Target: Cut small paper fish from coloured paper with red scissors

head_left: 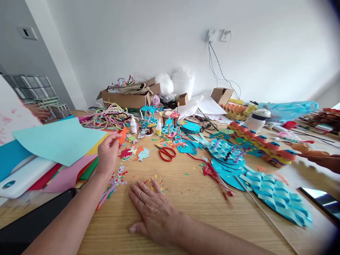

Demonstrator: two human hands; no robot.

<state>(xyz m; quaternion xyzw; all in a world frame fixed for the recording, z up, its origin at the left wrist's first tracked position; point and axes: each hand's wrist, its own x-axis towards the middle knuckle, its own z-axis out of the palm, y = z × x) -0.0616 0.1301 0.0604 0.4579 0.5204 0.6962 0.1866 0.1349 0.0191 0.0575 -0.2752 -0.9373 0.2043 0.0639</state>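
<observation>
My left hand [107, 153] pinches an orange paper cut-out [122, 136], which looks like a fish, above the left part of the table. Below and beside it lie several coloured paper fish [142, 153]. My right hand [155, 210] rests palm down on the wooden table, fingers spread and holding nothing. Tiny paper scraps [156, 182] lie around its fingertips. Red-handled scissors [166, 153] lie beyond it, partly opened. A pile of small paper clippings [117, 180] sits beside my left forearm.
Coloured paper sheets [60, 138] are stacked at left, near a black device [34, 217]. Two glue bottles [158, 127] stand behind the fish. At right lie a woven blue paper piece [278, 196], a thin stick [265, 214] and painted egg cartons [262, 143]. Another person's hand [322, 161] reaches in there.
</observation>
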